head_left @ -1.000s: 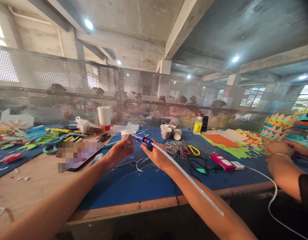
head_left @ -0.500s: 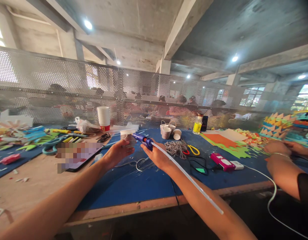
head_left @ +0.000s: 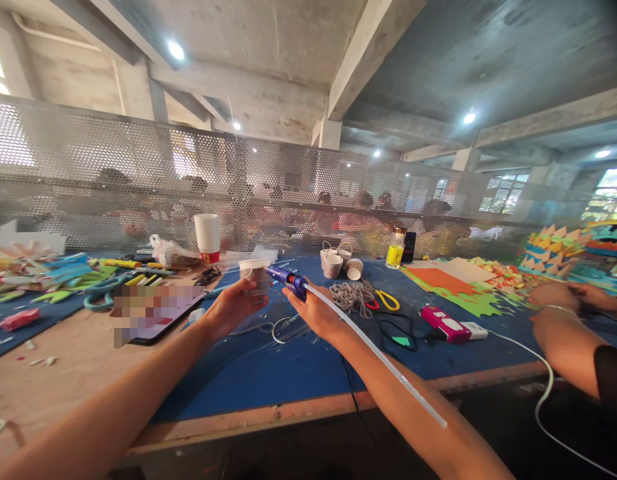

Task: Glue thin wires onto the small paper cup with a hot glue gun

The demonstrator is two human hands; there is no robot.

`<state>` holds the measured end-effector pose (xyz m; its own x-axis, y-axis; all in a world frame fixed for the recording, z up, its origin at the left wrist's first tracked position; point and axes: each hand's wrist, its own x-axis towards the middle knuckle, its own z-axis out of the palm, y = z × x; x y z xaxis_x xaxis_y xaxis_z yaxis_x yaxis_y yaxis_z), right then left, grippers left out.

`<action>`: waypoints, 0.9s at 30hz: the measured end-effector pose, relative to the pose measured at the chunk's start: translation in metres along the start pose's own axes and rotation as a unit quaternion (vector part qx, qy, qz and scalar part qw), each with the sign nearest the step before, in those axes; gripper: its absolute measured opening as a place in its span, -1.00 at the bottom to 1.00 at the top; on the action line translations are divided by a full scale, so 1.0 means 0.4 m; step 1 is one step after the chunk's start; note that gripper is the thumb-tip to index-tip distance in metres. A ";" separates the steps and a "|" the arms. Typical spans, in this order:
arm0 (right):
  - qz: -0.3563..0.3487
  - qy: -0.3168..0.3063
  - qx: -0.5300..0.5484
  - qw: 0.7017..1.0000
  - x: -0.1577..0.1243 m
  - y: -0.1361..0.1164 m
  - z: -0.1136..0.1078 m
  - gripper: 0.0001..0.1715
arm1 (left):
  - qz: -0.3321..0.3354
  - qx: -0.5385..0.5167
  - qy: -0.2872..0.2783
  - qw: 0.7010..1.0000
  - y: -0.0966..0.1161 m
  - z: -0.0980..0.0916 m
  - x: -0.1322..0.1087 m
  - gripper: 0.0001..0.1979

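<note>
1. A small paper cup (head_left: 253,275) sits upright in the left hand (head_left: 233,303), raised just above the blue desk (head_left: 288,373) near its middle, with the fingers wrapped round its wall.
2. The cup looks light and thin-walled. A hard squeeze would likely dent it, so a gentle hold low on the wall, clear of the rim, suits it best.
3. The right hand (head_left: 315,313) is closed on a blue glue gun (head_left: 287,277), whose nozzle points at the cup's right side. Whether it touches the cup cannot be told.
4. A long, pale glue stick (head_left: 378,357) juts back from the gun over the right forearm and past the desk's front edge. It looks bendy and apt to snag on a swing.
5. The nozzle is probably hot, so the grip belongs on the gun's handle.
6. Open blue mat lies on the near side of both hands. A coil of string (head_left: 353,293) and yellow-handled scissors (head_left: 385,300) crowd the right, and a dark tablet (head_left: 153,313) lies to the left.
7. A co-worker's hand (head_left: 555,297) works well apart at the far right, near a white cable (head_left: 543,393) that hangs off the desk.
8. A perforated metal screen (head_left: 88,173) closes off the back.
</note>
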<state>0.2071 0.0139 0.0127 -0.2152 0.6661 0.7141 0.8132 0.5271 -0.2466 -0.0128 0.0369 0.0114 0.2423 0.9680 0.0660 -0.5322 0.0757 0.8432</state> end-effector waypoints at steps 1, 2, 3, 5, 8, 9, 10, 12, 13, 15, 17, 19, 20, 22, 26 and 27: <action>0.000 0.001 0.000 1.000 0.000 0.000 0.000 -0.54 | 0.000 0.000 -0.001 1.000 0.001 0.000 0.000 -0.81; 0.001 0.001 -0.001 1.000 0.000 0.001 0.001 -0.54 | 0.000 0.000 -0.002 1.000 0.001 0.000 -0.001 -0.81; 0.001 -0.001 -0.001 1.000 0.000 0.001 0.001 -0.54 | 0.000 0.001 -0.003 1.000 0.001 -0.001 0.000 -0.81; 0.001 -0.002 -0.002 1.000 0.000 0.001 0.001 -0.54 | 0.001 0.002 -0.009 1.000 0.000 -0.005 0.001 -0.80; 0.001 -0.001 -0.001 1.000 0.001 0.001 -0.001 -0.53 | 0.004 -0.002 -0.015 1.000 -0.001 -0.012 0.003 -0.78; 0.001 0.000 0.000 1.000 0.000 0.001 -0.001 -0.53 | 0.005 -0.003 -0.016 1.000 -0.002 -0.014 0.003 -0.78; 0.000 -0.001 0.002 1.000 0.000 0.001 -0.002 -0.53 | 0.005 -0.004 -0.018 1.000 -0.002 -0.015 0.003 -0.78; 0.001 -0.001 0.004 1.000 0.000 0.001 -0.003 -0.53 | 0.006 -0.007 -0.025 1.000 -0.002 -0.015 0.003 -0.76; 0.002 -0.001 0.005 1.000 0.000 0.001 -0.003 -0.53 | 0.007 -0.008 -0.029 1.000 -0.002 -0.014 0.002 -0.75; 0.003 -0.001 0.004 1.000 0.000 0.001 -0.004 -0.53 | 0.010 -0.008 -0.033 0.999 0.000 -0.012 0.000 -0.73; 0.005 -0.001 0.002 1.000 0.000 0.000 -0.004 -0.53 | 0.015 -0.007 -0.032 0.999 0.002 -0.008 -0.002 -0.73; 0.005 -0.001 0.004 1.000 0.001 0.001 -0.004 -0.53 | 0.016 -0.006 -0.033 0.999 0.004 -0.005 -0.004 -0.73; 0.005 -0.001 0.005 1.000 0.001 0.001 -0.004 -0.53 | 0.016 -0.006 -0.035 0.999 0.005 -0.004 -0.005 -0.74; 0.007 -0.001 0.007 1.000 0.001 0.003 -0.002 -0.52 | 0.014 -0.007 -0.041 0.999 0.006 -0.002 -0.006 -0.72; 0.008 0.005 0.008 1.000 0.001 0.005 0.001 -0.52 | 0.011 -0.013 -0.044 0.999 0.008 -0.001 -0.008 -0.70; 0.007 0.006 0.009 1.000 0.001 0.005 0.001 -0.52 | 0.011 -0.015 -0.045 0.999 0.008 0.000 -0.009 -0.71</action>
<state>0.2085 0.0154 0.0124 -0.1962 0.6671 0.7187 0.8064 0.5268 -0.2688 -0.0154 0.0338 0.0140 0.3013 0.9444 0.1319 -0.5617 0.0640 0.8249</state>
